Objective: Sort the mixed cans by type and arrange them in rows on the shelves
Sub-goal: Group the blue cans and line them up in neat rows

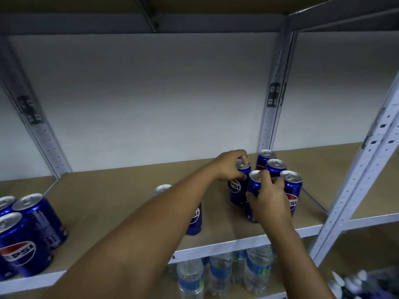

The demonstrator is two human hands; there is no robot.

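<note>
Metal shelving with a tan shelf [121,190] board and a plain white wall behind, pretty dim lighting; left hand [230,167] is wrapped around the top of one blue Pepsi can [237,188] in the right-hand cluster, fingers curled over the rim; right hand [268,197] is closed around the body of the next can [254,184] just in front of it, thumb on one side and fingers near the lid; both cans stand upright on the shelf. Right beside them three more cans [290,186] sit in a row going back; one lone can [195,214] stands mid-shelf, partly hidden by the forearm; another bunch [26,234] sits at the far left edge; water bottles [222,275] are on the shelf below.

Handling-wise I'd guess these are smooth, rigid and slippery-ish; whether full or empty I can't tell; thin walls dent easily, so gripping mid-body or over the rim seems safest; tall and narrow, so they'd tip if nudged.
</note>
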